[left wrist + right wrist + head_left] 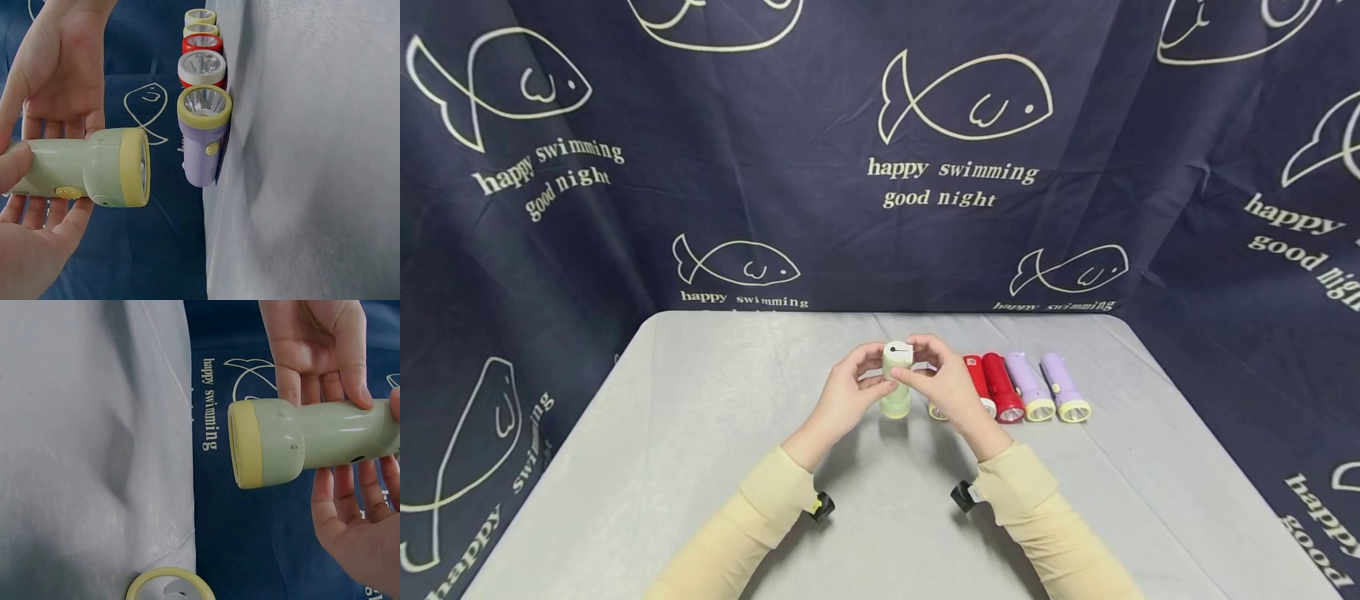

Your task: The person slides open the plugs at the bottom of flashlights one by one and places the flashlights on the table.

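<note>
A pale green flashlight point(897, 392) with a yellow rim is held lens-down over the table, its white end with a small black mark facing up. My left hand point(844, 396) grips it from the left, thumb on the near side and fingers behind. From the right, my right hand point(946, 385) pinches the same flashlight near its upper end. In the left wrist view a yellow switch shows on the green flashlight's body point(50, 167). Behind my right hand stands a purple flashlight point(199, 147) with a yellow rim, partly hidden in the head view.
Right of my hands, a row holds a red flashlight with a white rim point(979, 379), an all-red flashlight point(1002, 387) and two purple flashlights point(1028, 385), lenses toward me. They lie on a grey-covered table point(700, 467). A dark blue fish-print curtain point(820, 167) surrounds its far side.
</note>
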Available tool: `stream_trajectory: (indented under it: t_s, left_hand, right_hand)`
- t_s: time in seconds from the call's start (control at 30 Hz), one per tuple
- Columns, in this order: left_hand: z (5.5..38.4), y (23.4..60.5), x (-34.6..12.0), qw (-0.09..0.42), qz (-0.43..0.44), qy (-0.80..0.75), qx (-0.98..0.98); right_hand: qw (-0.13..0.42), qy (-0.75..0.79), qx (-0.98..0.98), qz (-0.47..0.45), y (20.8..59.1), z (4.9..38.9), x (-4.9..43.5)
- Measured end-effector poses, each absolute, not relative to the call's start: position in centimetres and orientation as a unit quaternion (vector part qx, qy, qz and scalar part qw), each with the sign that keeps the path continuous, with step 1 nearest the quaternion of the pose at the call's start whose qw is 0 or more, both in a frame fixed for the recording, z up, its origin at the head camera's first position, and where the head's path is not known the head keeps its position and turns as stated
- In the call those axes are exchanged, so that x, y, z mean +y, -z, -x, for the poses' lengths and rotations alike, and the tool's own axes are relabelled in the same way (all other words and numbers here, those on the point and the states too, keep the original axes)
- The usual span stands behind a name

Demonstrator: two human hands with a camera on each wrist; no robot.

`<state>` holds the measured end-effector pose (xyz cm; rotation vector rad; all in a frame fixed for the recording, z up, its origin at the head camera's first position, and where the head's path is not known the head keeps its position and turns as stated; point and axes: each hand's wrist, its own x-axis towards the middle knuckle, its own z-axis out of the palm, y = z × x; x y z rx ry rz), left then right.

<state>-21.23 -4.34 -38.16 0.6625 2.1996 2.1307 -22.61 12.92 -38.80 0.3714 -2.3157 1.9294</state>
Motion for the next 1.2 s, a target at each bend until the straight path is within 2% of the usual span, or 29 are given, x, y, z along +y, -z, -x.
stream_trajectory:
  t_s: [0.27, 0.63, 0.87, 1.2]
  left_hand:
    - [21.2, 38.1, -4.5, 0.011, -0.216, -0.677, 0.704]
    - [21.9, 38.4, -4.8, 0.038, -0.229, -0.673, 0.702]
    - [22.9, 38.6, -5.2, 0.037, -0.238, -0.63, 0.739]
    - [23.4, 37.1, -5.0, 0.121, -0.172, -0.646, 0.734]
  right_hand:
    - [0.061, -0.624, -0.766, -0.143, 36.8, 21.1, 12.6]
    - [0.072, -0.63, -0.76, -0.14, 37.1, 21.0, 12.9]
    - [0.072, -0.63, -0.762, -0.133, 36.9, 20.9, 13.0]
    - [0.066, -0.628, -0.762, -0.142, 37.2, 21.1, 13.2]
